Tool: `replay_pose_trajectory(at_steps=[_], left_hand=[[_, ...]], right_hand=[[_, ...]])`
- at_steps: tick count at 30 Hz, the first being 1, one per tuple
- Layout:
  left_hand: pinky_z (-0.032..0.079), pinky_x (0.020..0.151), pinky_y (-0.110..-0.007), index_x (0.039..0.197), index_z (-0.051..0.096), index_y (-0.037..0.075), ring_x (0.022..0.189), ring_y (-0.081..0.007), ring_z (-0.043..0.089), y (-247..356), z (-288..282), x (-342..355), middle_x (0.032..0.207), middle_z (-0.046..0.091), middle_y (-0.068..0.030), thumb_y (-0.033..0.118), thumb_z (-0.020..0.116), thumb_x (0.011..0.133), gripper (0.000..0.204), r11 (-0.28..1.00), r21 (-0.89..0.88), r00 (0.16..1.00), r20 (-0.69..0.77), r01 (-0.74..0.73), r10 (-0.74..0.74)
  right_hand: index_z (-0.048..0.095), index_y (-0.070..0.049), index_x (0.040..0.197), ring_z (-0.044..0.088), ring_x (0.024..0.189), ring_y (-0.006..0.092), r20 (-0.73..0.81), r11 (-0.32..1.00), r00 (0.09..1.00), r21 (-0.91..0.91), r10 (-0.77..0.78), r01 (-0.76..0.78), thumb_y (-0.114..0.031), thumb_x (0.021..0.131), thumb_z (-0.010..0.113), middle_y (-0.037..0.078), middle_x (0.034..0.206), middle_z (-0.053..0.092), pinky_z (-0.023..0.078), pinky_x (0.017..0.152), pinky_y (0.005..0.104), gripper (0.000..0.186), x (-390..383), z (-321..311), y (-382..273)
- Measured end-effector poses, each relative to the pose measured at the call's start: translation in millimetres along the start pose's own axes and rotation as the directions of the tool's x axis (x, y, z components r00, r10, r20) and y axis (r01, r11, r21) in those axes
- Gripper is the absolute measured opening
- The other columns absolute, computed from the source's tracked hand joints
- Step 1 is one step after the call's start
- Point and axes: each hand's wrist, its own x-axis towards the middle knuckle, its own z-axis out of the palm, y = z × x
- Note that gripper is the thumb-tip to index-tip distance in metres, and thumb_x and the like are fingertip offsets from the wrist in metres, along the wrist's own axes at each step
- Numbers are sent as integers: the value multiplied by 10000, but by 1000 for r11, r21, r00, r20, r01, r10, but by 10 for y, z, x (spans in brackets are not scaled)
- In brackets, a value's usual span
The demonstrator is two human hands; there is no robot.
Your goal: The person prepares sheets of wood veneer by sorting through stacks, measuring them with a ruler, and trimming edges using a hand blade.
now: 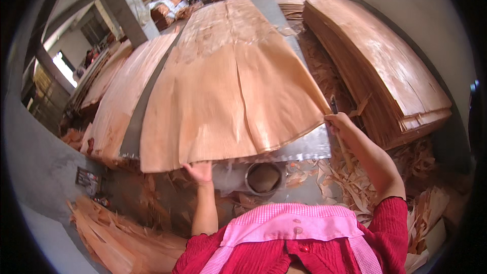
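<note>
A large, thin reddish-tan wood veneer sheet [213,101] lies over a long grey-topped table [312,144], its near part raised in soft waves with a dark lengthwise split. My left hand [199,171] grips its near edge left of centre, the fingers hidden beneath. At the near right corner, my right hand [341,123] is closed on the sheet's edge. That same hand also has a slim stick-like tool [334,104] in it, with a dark upper end; its kind is unclear.
Tall veneer stacks stand to the right [375,56] and left [129,86]. A round container [264,178] sits below the table's near edge. Veneer scraps [355,187] litter the floor, and more sheets [122,238] lie at lower left. A concrete pillar [122,5] rises behind; people are far off.
</note>
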Motion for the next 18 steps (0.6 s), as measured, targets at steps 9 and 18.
replay_pose_trajectory(at_steps=[9,18], left_hand=[[421,872,-430,1131,447,-55,1055,-293,486,-1527,77,-147,1108,519,-175,218,452,853,389,826,560,783,-542,65,306],[475,784,-345,1063,486,-97,907,-228,554,-3557,1396,-201,1022,545,-162,70,619,753,377,532,802,811,-109,-269,574]], right_hand=[[529,13,547,387,320,139,-54,960,986,225,-157,165,-102,709,607,64,446,452,280,315,284,213,64,-1733,-242],[552,-34,673,431,404,119,-35,923,955,251,-294,293,-152,743,616,28,535,490,331,359,258,152,286,-4315,-315]])
